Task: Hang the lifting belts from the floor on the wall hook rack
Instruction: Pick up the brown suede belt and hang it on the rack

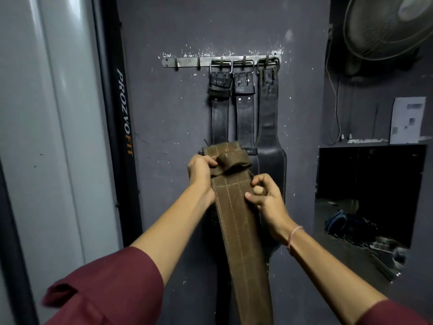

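Below the wall hook rack (187,62), a brown lifting belt (236,207) hung upright in both hands, its long axis running up toward the rack. Left hand (200,171) pinched its folded top end; right hand (266,198) gripped its right edge lower down. Two free hooks (176,63) lay up and left, nearer the left hand; three black belts (243,109) filled the right ones.

metal hook rack (187,62) on the wall carries three black belts (244,118).
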Action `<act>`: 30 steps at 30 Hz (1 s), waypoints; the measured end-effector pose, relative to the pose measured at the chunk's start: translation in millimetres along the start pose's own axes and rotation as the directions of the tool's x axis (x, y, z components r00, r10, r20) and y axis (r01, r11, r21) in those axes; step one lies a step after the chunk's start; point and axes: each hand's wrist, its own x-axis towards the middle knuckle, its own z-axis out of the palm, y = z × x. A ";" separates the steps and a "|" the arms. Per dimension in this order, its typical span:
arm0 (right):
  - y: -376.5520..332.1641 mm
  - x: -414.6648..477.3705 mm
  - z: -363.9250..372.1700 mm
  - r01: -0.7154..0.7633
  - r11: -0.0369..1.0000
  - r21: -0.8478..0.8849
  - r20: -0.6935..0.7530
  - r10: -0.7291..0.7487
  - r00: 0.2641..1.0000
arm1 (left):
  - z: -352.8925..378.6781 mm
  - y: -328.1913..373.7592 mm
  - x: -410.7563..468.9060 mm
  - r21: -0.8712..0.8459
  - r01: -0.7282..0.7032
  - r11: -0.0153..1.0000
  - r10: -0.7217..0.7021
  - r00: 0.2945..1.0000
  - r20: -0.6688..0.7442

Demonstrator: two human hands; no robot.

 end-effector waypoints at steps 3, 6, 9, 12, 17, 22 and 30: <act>-10.0 8.3 9.1 -0.017 0.999 0.038 -0.035 0.018 0.999 | 4.7 -14.6 -2.6 0.018 -0.143 0.990 0.143 0.989 0.024; -25.7 20.3 14.8 -0.055 0.997 0.057 0.019 0.054 0.998 | 4.2 -25.5 -2.8 0.008 -0.209 0.978 0.209 0.978 0.020; -35.4 26.1 11.7 -0.048 0.982 0.184 0.089 0.032 0.995 | -0.6 -30.0 4.3 -0.008 -0.229 0.973 0.229 0.973 0.012; -48.4 29.5 11.2 -0.132 0.924 0.358 0.176 0.072 0.982 | -5.6 -31.1 -0.4 0.001 -0.284 0.959 0.283 0.957 0.057; -37.2 42.3 35.7 -0.037 0.999 -0.007 -0.197 0.035 0.980 | -4.5 -35.9 -1.8 0.079 -0.426 0.901 0.416 0.902 0.117; -28.7 54.0 48.7 0.108 0.983 -0.151 -0.286 -0.148 0.947 | -6.6 -21.7 8.6 0.202 -0.544 0.814 0.546 0.836 0.048; -43.7 80.4 90.9 0.254 0.942 -0.221 -0.347 -0.319 0.882 | -27.2 20.1 46.3 0.340 -0.639 0.691 0.646 0.756 0.107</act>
